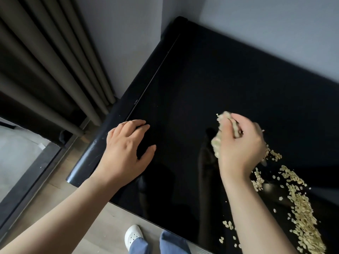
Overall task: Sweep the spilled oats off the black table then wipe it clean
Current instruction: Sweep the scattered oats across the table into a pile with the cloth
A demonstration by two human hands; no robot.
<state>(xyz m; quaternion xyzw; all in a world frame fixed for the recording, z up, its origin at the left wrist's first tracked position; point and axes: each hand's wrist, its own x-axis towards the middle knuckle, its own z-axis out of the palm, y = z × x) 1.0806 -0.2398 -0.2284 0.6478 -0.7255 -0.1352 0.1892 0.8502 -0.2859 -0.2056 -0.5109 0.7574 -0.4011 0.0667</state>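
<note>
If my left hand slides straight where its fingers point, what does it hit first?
Probably nothing until the grey wall: the left hand points across bare black table, with the oats off right.

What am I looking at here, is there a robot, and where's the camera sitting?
There is no robot: these are a person's two bare hands. The one picture comes from a wide-angle camera worn on the person's head, looking forward and down, so the arms reach in from below. The surface is a glossy black table against a grey wall, with a curtain at the left. The left hand rests on the table near its left edge and holds nothing. The right hand has its grip curled round a clump of oats. More loose oats lie scattered at the table's lower right. A white shoe shows on the floor below.
</note>
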